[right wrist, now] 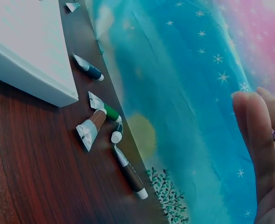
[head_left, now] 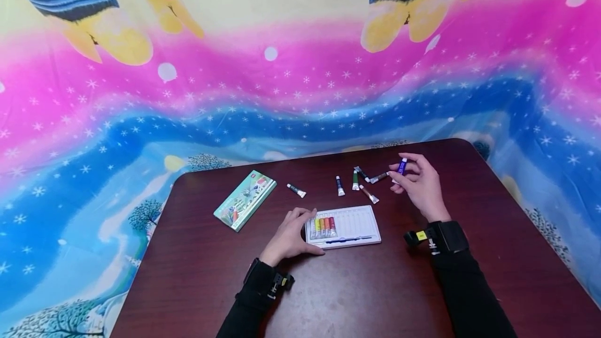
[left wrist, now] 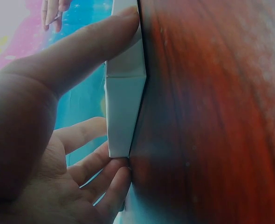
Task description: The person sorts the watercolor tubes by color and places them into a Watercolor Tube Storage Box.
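Note:
My right hand [head_left: 424, 184] pinches a purple paint tube [head_left: 401, 166] between thumb and fingers, raised over the table's far right part. In the right wrist view that tube is mostly hidden behind the fingers. The left hand [head_left: 288, 234] holds the left end of a white plastic tray [head_left: 359, 219], its thumb along the front side and its fingers around the far left corner. Several paint tubes [head_left: 325, 226], from white through yellow and orange to red, lie side by side in the tray's left part. A dark blue paintbrush [head_left: 349, 239] lies in the front groove.
Loose on the table [head_left: 188, 265] behind the tray lie a blue tube [head_left: 340, 185], a green tube [head_left: 355, 180], a reddish-brown tube [head_left: 369, 194], a dark brown tube [head_left: 379, 177] and other dark tubes. A green illustrated box [head_left: 245, 201] lies left. Printed cloth [head_left: 291, 87] hangs behind.

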The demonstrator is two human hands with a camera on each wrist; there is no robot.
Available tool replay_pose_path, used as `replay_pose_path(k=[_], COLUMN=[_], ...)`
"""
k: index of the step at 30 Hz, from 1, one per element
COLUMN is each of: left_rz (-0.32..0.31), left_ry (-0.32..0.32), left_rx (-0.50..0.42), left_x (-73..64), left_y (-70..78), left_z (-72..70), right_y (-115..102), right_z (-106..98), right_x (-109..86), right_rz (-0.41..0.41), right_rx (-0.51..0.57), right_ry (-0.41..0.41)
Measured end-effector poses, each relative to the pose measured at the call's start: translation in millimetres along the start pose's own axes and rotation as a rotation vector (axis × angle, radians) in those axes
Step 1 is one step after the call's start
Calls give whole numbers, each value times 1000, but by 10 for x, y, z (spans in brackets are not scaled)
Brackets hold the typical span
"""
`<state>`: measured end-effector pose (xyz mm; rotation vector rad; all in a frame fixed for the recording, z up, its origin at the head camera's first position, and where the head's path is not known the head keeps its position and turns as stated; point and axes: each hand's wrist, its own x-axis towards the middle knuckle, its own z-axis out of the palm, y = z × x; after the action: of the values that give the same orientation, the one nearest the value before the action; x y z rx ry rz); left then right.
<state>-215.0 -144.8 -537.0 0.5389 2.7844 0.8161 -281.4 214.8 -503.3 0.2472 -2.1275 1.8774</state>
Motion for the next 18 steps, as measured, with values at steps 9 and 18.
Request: replay_pose_path(k=[9,18], left_rz=[2,0], left_ry=[2,2], left_rx=[0,-4], left_x=[-5,1], left_y=[-14,-10], left_z=[9,7], right_y=[-19,-34], right_z=[27,120], right_x=[-1,-44], right_rz=[24,15], right_rx=[144,231], right_ry=[-31,-109])
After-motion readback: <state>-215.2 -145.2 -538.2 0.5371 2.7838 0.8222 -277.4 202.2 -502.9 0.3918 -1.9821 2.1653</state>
